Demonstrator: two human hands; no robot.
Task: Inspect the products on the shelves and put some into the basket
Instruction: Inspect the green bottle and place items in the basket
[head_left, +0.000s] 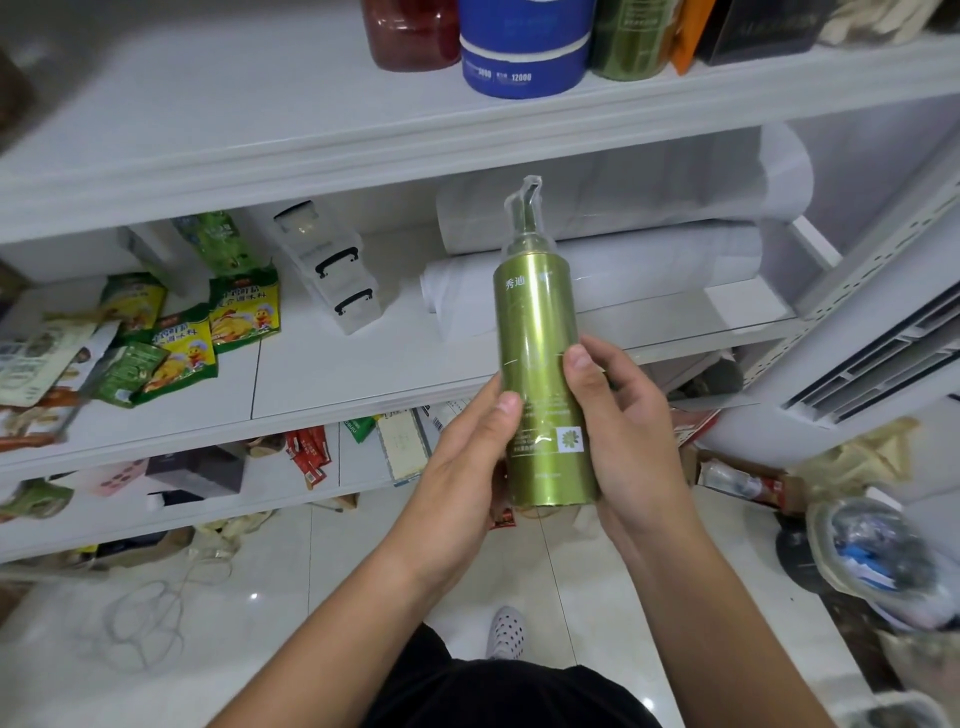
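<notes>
I hold a tall metallic green pump bottle (537, 332) upright in front of the white shelves, its clear pump cap pointing up. My left hand (467, 457) grips its lower part from the left, thumb on the label. From the right, my right hand (628, 415) wraps round it, thumb across the front. The basket is not in view.
The top shelf (311, 150) carries a blue tub (524, 57), a red jar (410, 36), a green can (631, 41) and boxes. On the middle shelf lie green-yellow snack packets (182, 338), clear drawers (337, 270) and white rolls (623, 228). Bags and clutter sit on the tiled floor at right.
</notes>
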